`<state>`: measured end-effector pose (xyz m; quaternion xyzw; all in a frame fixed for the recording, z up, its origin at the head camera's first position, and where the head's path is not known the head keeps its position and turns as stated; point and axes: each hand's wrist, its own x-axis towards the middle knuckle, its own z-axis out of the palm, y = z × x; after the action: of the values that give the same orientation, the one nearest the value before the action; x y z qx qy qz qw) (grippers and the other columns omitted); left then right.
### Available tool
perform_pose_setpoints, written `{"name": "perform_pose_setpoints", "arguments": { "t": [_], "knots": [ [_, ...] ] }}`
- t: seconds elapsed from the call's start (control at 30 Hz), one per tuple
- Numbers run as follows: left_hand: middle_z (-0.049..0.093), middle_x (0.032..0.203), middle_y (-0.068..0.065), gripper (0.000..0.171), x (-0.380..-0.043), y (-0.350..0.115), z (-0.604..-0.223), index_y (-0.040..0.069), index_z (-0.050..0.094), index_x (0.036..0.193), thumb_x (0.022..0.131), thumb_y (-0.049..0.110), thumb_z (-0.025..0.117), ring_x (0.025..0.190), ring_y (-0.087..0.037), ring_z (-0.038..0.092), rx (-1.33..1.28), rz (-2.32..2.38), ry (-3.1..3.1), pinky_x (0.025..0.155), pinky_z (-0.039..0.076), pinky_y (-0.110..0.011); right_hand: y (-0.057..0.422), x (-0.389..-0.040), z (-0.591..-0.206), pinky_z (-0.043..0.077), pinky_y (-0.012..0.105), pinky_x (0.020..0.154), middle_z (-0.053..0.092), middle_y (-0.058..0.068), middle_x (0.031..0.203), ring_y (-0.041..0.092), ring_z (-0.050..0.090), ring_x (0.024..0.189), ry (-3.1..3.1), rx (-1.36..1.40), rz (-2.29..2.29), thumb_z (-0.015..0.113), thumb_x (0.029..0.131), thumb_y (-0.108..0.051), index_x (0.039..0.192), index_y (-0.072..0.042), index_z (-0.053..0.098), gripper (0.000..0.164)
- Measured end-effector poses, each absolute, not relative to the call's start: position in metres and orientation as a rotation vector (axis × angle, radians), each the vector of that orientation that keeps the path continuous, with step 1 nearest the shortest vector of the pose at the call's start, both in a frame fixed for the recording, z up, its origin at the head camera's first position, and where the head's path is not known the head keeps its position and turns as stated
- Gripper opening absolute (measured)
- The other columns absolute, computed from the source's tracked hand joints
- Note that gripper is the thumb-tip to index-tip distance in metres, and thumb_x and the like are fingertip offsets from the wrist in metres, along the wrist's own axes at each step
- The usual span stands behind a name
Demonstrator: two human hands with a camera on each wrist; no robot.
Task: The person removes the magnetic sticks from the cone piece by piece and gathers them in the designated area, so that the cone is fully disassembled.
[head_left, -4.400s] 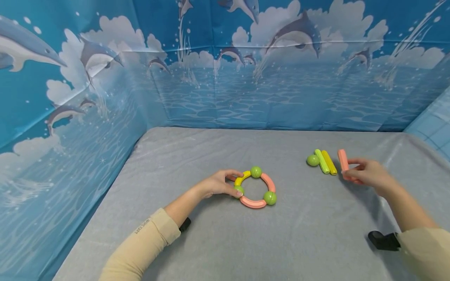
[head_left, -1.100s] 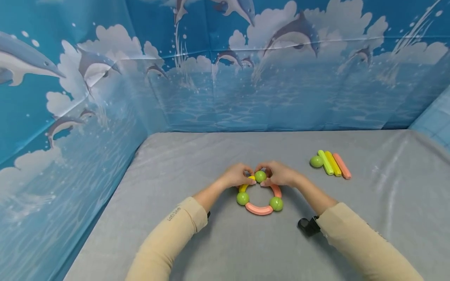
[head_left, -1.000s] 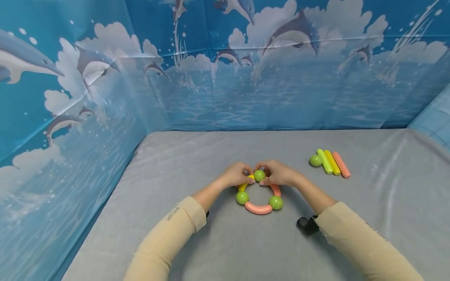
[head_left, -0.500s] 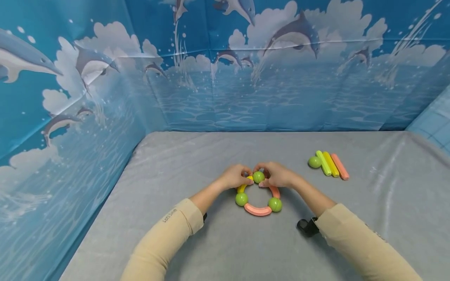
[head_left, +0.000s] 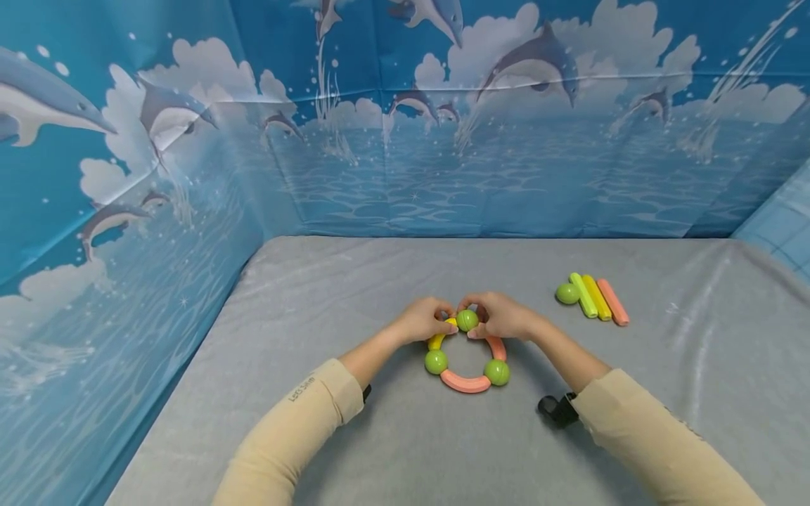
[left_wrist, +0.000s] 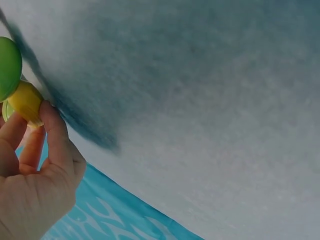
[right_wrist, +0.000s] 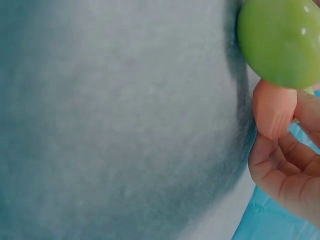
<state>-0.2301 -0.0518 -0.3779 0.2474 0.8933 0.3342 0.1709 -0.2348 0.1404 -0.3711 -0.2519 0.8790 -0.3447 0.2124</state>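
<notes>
Head view bright, evenly lit; soft shadows beside sleeves (head_left: pixel 287 432), pale sheen on cloth (head_left: pixel 455 450) at right. Wrist views dimmer, cloth soft-focus, broadly shadowed; small glare spots on ball (right_wrist: pixel 281 44).

Dolphin-printed blue sheeting (head_left: pixel 506 183) hangs behind and at left — grey cloth (head_left: pixel 342 281) spreads below.

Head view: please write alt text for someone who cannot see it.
The left hand and right hand hold a ring of green balls, a yellow piece and pink pieces on gray cloth. Farther right lie a loose green ball and three sticks; a dolphin backdrop hangs behind.
</notes>
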Motion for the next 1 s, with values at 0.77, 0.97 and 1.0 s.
{"name": "perform_pose_setpoints", "arguments": {
  "t": [0.77, 0.97, 1.0],
  "knots": [
    [0.053, 0.076, -0.008, 0.018, -0.212, -0.079, -0.371, 0.002, 0.052, 0.1, 0.09, 0.012, 0.062, 0.06, -0.015, 0.056, 0.295, 1.266, 2.318, 0.06, 0.053, -0.031, 0.181, -0.23, -0.365, 0.043, 0.029, 0.057, 0.049, 0.008, 0.074, 0.016, 0.047, 0.061, 2.281, -0.363, -1.178, 0.07, 0.083, -0.009, 0.118, 0.003, 0.049, 0.043],
    [0.052, 0.082, -0.009, 0.019, -0.208, -0.093, -0.368, 0.002, 0.051, 0.102, 0.09, 0.012, 0.062, 0.063, -0.015, 0.056, 0.18, 1.311, 2.256, 0.061, 0.053, -0.028, 0.194, -0.225, -0.362, 0.046, 0.027, 0.059, 0.048, 0.008, 0.076, 0.016, 0.048, 0.063, 2.248, -0.284, -1.214, 0.071, 0.082, -0.013, 0.118, 0.003, 0.047, 0.045],
    [0.052, 0.082, -0.01, 0.019, -0.208, -0.095, -0.368, 0.001, 0.051, 0.102, 0.09, 0.011, 0.062, 0.063, -0.015, 0.056, 0.166, 1.315, 2.247, 0.06, 0.053, -0.028, 0.196, -0.224, -0.362, 0.047, 0.027, 0.059, 0.047, 0.008, 0.077, 0.016, 0.048, 0.064, 2.247, -0.277, -1.216, 0.071, 0.082, -0.014, 0.117, 0.004, 0.047, 0.046]
  ]
}}
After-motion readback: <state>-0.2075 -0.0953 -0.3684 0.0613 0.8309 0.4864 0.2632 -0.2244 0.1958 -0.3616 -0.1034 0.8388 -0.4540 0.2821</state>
